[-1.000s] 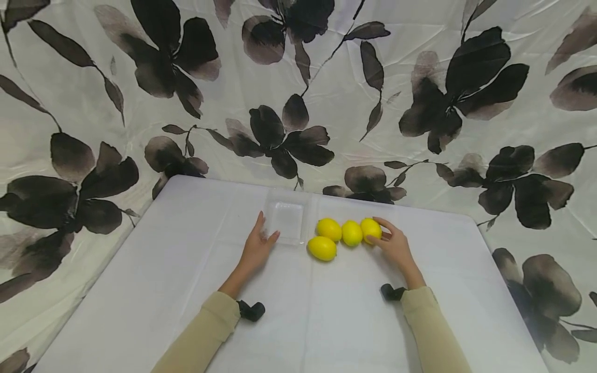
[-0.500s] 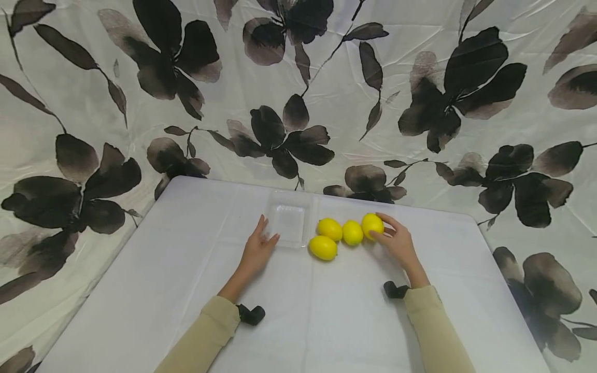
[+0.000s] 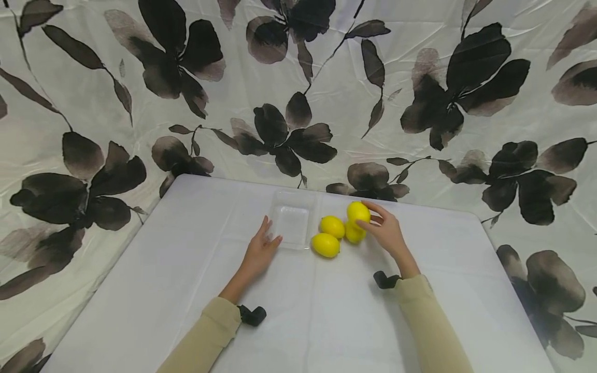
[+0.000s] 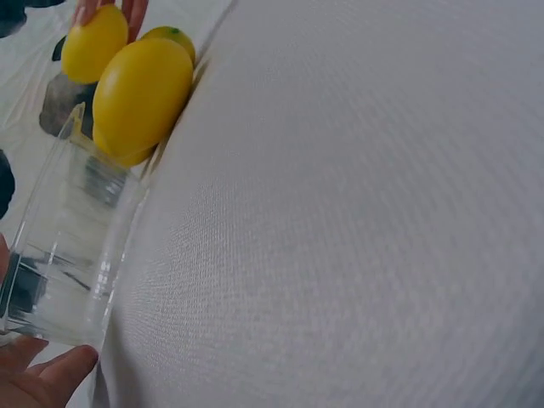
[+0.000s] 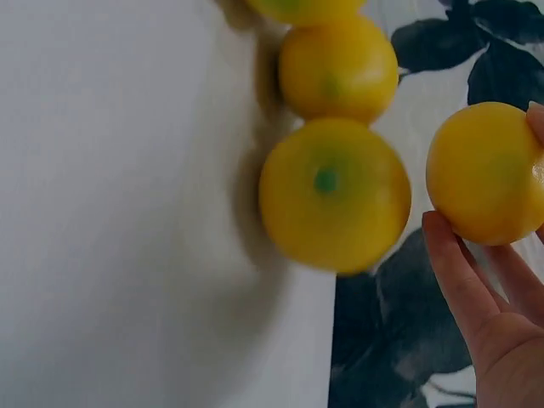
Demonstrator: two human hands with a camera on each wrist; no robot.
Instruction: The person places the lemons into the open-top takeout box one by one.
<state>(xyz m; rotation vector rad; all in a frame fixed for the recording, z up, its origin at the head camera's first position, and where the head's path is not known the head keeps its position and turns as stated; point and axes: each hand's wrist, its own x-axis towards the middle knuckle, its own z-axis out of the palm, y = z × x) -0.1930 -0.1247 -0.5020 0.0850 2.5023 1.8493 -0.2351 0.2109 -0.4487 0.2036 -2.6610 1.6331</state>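
Note:
My right hand [image 3: 388, 233] holds a yellow lemon [image 3: 358, 212] between thumb and fingers, raised off the table and overlapping another lemon [image 3: 354, 234] in the head view. In the right wrist view the held lemon [image 5: 489, 174] is apart from the row of lemons [image 5: 336, 195]. Two more lemons lie to the left, one [image 3: 332, 227] behind the other [image 3: 325, 245]. My left hand [image 3: 260, 251] rests at the near left corner of a clear plastic container [image 3: 278, 243], fingers extended along its side. Fingertips [image 4: 72, 370] show right at the container wall [image 4: 106, 263] in the left wrist view.
A white cloth covers the table [image 3: 210, 207], whose far edge runs just behind the container. Behind it hangs a white curtain [image 3: 368, 103] with dark flowers. A black wrist camera [image 3: 386, 280] sits at the right sleeve, another [image 3: 253, 315] at the left.
My right hand has lifted the rightmost lemon off the table and moved it left, over the neighbouring lemon. My left hand stays beside the container.

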